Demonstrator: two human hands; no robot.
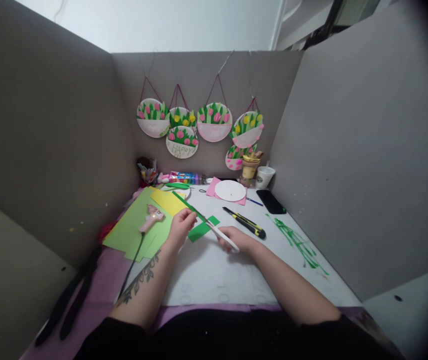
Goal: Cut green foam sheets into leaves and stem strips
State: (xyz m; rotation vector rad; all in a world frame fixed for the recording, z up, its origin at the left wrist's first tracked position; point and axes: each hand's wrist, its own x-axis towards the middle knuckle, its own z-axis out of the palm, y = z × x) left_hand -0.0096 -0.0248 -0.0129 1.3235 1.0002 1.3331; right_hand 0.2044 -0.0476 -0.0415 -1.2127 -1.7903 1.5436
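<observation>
My left hand (182, 227) is closed in a pinch on a narrow green paper strip (184, 201), which points up and to the left. In my right hand (233, 239) are white-handled scissors (226, 239), their blades reaching the strip's lower end beside my left fingertips. Beneath the strip and the blades, a wider green paper piece (199, 231) lies on the white work surface. The exact contact between blades and strip is too small to make out.
A pink glue gun (153, 218) rests on light green sheets (127, 231) at left. A yellow-black cutter (244, 223), a phone (271, 201) and green scraps (300, 242) lie at right. Behind are a white paper disc (230, 191) and a cup (264, 177). Grey panels enclose the table.
</observation>
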